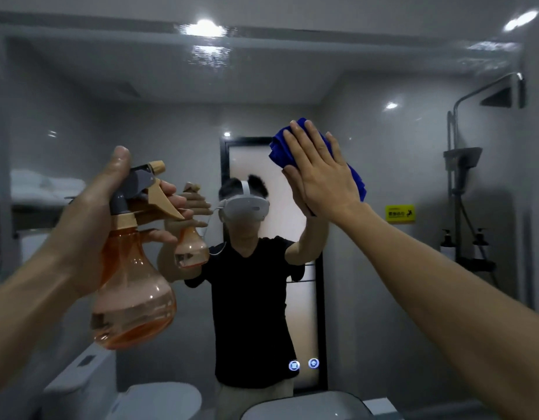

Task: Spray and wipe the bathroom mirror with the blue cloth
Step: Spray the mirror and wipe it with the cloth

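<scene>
The bathroom mirror [383, 177] fills nearly the whole view in front of me. My right hand [321, 171] lies flat with straight fingers on the bunched blue cloth [280, 144] and presses it against the glass, right of centre. My left hand [95, 213] grips the neck of an orange translucent spray bottle [132, 283] with a grey and tan trigger head, fingers curled round the trigger. The bottle is held up at the left, nozzle pointing toward the mirror, with a little liquid in its base.
The mirror reflects a person in a black shirt with a headset, a frosted door, a shower fitting [462, 165] at the right and a towel shelf [35, 189] at the left. Two small lit touch buttons [304, 364] sit low on the glass. A basin rim [307, 404] shows below.
</scene>
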